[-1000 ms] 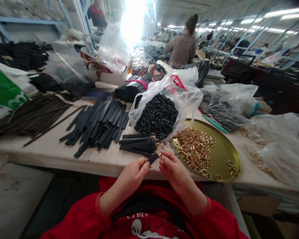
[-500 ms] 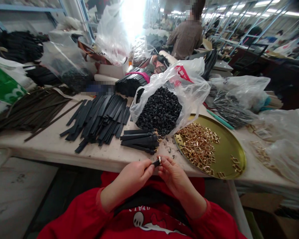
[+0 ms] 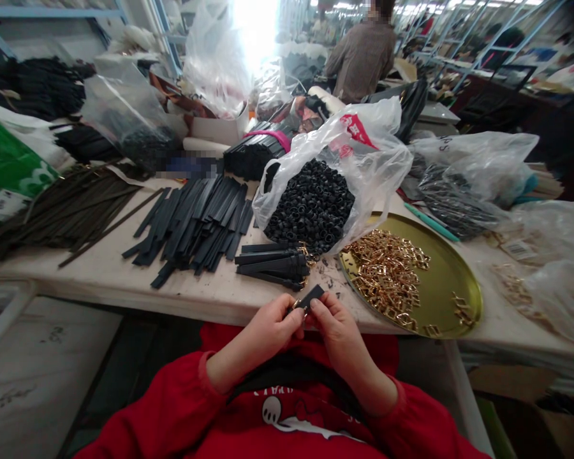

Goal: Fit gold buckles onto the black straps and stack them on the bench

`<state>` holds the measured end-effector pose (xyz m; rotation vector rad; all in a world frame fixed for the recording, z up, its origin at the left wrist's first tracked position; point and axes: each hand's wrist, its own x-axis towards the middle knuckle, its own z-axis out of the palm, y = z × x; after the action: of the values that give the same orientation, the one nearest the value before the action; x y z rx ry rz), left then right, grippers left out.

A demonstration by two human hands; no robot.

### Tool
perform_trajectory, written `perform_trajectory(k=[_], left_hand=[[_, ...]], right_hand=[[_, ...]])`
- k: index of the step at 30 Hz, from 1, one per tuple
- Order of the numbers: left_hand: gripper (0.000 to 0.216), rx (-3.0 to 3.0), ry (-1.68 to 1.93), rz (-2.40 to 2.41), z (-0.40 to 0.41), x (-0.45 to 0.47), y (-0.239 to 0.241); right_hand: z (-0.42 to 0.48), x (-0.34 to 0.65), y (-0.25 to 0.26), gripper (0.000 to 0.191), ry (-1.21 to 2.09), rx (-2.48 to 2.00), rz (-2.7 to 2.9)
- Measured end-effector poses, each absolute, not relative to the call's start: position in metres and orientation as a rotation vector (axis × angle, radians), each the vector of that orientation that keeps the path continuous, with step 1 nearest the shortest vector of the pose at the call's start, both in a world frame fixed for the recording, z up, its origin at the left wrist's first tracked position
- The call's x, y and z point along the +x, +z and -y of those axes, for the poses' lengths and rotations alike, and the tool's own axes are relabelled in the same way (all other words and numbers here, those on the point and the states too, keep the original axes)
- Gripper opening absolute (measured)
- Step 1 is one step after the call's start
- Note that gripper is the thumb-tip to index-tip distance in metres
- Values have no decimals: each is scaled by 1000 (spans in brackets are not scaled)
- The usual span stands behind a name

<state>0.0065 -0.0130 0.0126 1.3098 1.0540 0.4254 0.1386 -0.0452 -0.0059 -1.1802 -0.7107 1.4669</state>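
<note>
Near the table's front edge, my left hand (image 3: 276, 324) pinches a gold buckle (image 3: 296, 306) and the lower part of a short black strap (image 3: 312, 296). My right hand (image 3: 333, 319) grips the same strap from the other side, its thumb on the strap's face. The strap's free end points up and to the right. Just beyond my hands lies a bundle of black straps fitted with gold buckles (image 3: 273, 266). Right of it, a round gold tray (image 3: 452, 271) holds a heap of gold buckles (image 3: 387, 274). My fingers hide part of the strap.
A clear plastic bag (image 3: 387, 153) full of small black loops (image 3: 310, 204) stands behind the bundle. Loose black straps (image 3: 196, 223) are piled left, with long dark strips (image 3: 76, 210) farther out. A teal pen-like tool (image 3: 430, 222) lies behind the tray. A person (image 3: 363, 57) sits beyond.
The strap has been turned, so its end now sticks up to the right, and the buckle sits at my left fingers. My right hand has shifted onto the strap. The view has moved slightly.
</note>
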Motion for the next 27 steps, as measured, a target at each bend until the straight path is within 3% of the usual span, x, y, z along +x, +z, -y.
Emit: perform_trajectory(k=[4, 11, 19, 23, 27], left_hand=[[22, 1328, 460, -1091, 17, 8, 9], [18, 1588, 510, -1243, 21, 9, 5], [29, 1642, 359, -1113, 13, -1, 35], [30, 1461, 330, -1116, -3, 0, 33], [21, 1352, 430, -1150, -20, 7, 28]], right_hand=[[47, 138, -9, 25, 1416, -1212, 747], [53, 142, -18, 15, 1035, -1447, 1124], [43, 150, 1, 30, 1591, -1244, 867], [33, 151, 7, 27, 1562, -1194, 1008], [14, 168, 18, 14, 1404, -1244, 1491]])
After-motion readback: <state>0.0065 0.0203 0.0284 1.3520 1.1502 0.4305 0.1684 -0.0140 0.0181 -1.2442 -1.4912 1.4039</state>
